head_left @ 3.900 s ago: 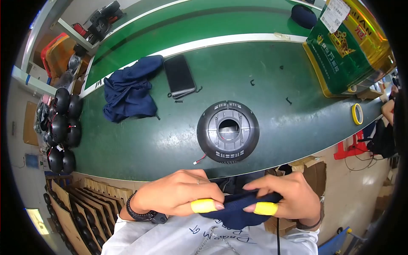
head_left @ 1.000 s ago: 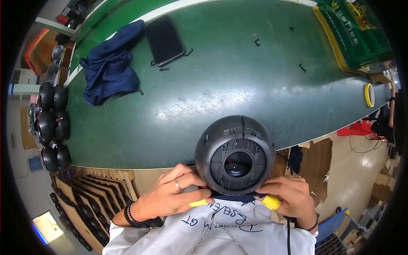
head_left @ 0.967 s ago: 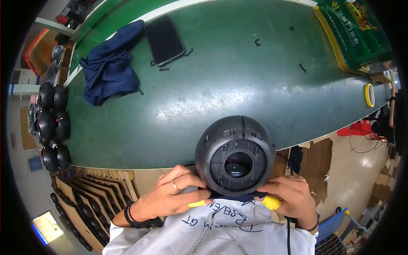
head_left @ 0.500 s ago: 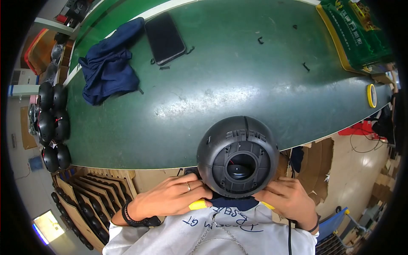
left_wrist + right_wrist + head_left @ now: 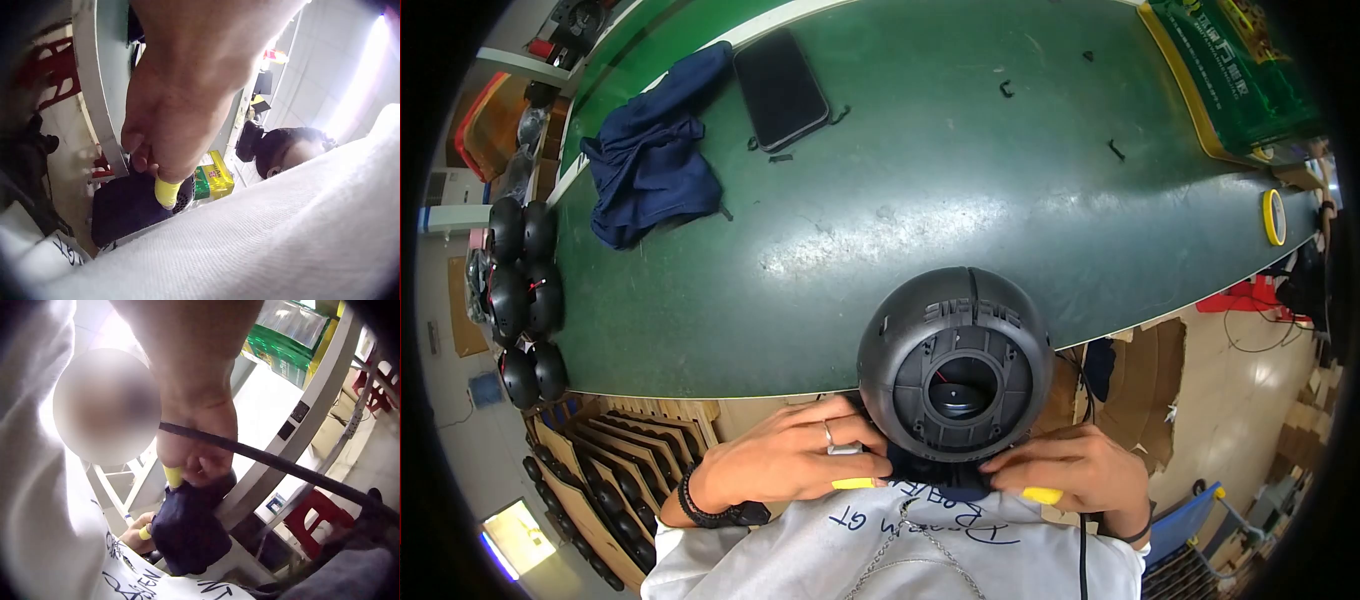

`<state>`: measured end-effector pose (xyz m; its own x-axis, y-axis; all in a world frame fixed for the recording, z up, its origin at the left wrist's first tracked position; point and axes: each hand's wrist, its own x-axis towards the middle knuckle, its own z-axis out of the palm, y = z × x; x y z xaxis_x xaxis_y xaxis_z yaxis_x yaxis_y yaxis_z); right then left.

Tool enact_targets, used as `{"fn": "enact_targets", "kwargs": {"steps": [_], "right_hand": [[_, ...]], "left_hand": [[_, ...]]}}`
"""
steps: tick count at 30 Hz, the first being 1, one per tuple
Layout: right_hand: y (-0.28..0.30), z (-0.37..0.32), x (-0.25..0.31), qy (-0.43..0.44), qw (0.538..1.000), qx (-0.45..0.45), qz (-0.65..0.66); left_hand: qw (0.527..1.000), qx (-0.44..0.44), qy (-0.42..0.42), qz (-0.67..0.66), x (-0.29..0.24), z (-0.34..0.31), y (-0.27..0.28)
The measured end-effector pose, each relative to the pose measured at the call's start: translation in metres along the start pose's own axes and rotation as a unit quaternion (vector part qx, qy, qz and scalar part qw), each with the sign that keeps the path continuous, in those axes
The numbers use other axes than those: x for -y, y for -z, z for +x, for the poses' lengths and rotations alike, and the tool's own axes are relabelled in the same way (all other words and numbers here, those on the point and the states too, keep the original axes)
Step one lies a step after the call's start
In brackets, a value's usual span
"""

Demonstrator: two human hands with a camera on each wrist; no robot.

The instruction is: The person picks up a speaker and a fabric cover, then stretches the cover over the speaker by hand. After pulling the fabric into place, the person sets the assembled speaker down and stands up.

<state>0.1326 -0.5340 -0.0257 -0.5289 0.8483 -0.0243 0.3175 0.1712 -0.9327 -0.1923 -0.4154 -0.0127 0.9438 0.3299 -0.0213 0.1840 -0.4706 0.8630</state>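
A round black plastic housing (image 5: 890, 370) with a wide hole in its face is tilted up at the near table edge, in front of the shirt. Navy cloth (image 5: 960, 482) shows below it; in the right wrist view this cloth (image 5: 190, 534) hangs bunched under the fingers. My left hand (image 5: 800, 455), ringed and with a yellow-wrapped thumb, pinches the cloth at the housing's lower left. At the lower right my right hand (image 5: 1075, 468), its thumb also yellow-wrapped, grips the cloth's other side. The housing hides some of the fingertips.
Another navy cloth (image 5: 655, 160) lies crumpled on the green table (image 5: 700, 320) beside a black phone (image 5: 780, 92). Small black scraps (image 5: 1116, 150) lie farther right. A yellow tape roll (image 5: 1274, 218) and a green tin (image 5: 1235, 85) stand at the right. Black round housings (image 5: 510, 300) are stacked left.
Earlier the housing lay on the table while both hands stretched the cloth; now it is at the near edge with the cloth beneath it. Over the last second the fingers have shifted slightly along the cloth.
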Motion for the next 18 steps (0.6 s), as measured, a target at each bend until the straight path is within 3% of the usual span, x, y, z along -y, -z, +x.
{"fn": "enact_targets", "kwargs": {"steps": [1, 2, 4, 5, 7, 11, 13, 18], "right_hand": [[-0.001, 0.000, -0.003, 0.032, 0.996, 0.002, 0.080], [-0.001, 0.001, -0.003, 0.032, 0.996, 0.002, 0.080], [0.001, 0.007, -0.004, 0.037, 0.983, 0.111, 0.140], [0.005, 0.011, -0.002, 0.037, 0.983, 0.111, 0.140], [0.015, 0.017, 0.005, -0.016, 0.960, 0.276, 0.040], [0.009, 0.008, 0.006, -0.028, 0.977, 0.206, 0.044], [0.006, 0.001, 0.004, -0.041, 0.994, 0.080, 0.066], [0.008, 0.000, 0.004, -0.037, 0.998, 0.034, 0.031]], "left_hand": [[1.000, 0.000, 0.000, 0.000, 0.000, 0.001, 0.000], [1.000, 0.011, -0.013, -0.012, 0.000, 0.003, -0.001], [0.999, 0.024, -0.026, -0.025, -0.002, 0.005, -0.002], [0.998, 0.049, -0.030, -0.008, -0.004, 0.006, -0.001], [0.997, 0.074, -0.033, 0.009, -0.006, 0.006, -0.001], [0.996, 0.073, -0.049, 0.000, -0.006, 0.004, 0.001], [0.997, 0.067, -0.049, 0.002, -0.005, 0.004, 0.002], [1.000, -0.015, -0.012, 0.011, -0.004, 0.007, 0.003]]}}
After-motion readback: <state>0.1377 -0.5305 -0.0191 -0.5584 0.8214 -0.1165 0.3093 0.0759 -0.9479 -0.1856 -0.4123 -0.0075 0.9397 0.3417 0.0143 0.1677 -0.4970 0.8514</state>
